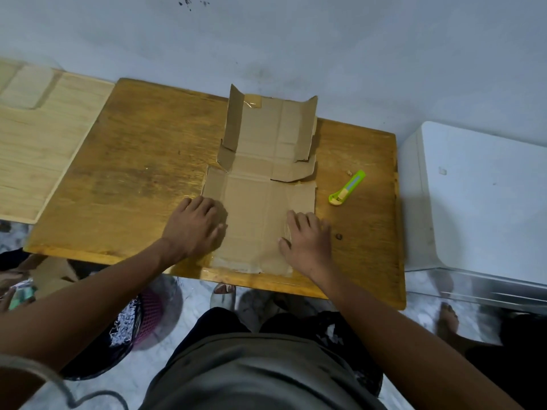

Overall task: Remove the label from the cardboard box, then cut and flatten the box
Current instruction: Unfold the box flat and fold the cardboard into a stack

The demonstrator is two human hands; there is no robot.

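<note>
Probably a home; worn wooden table (133, 161), white appliance (479, 202).

The cardboard box (260, 184) lies cut open and mostly flat, plain brown inner face up, across the middle of the worktop (133, 161), running from its near edge toward the far edge. Its near panel lies flat; the far section's two side flaps stand tilted upward. Clear tape, possibly a label remnant, glints at the far end.

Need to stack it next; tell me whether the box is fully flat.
Not fully. The box is cut open and its near half lies flat under both hands, but two far flaps stand up.
</note>
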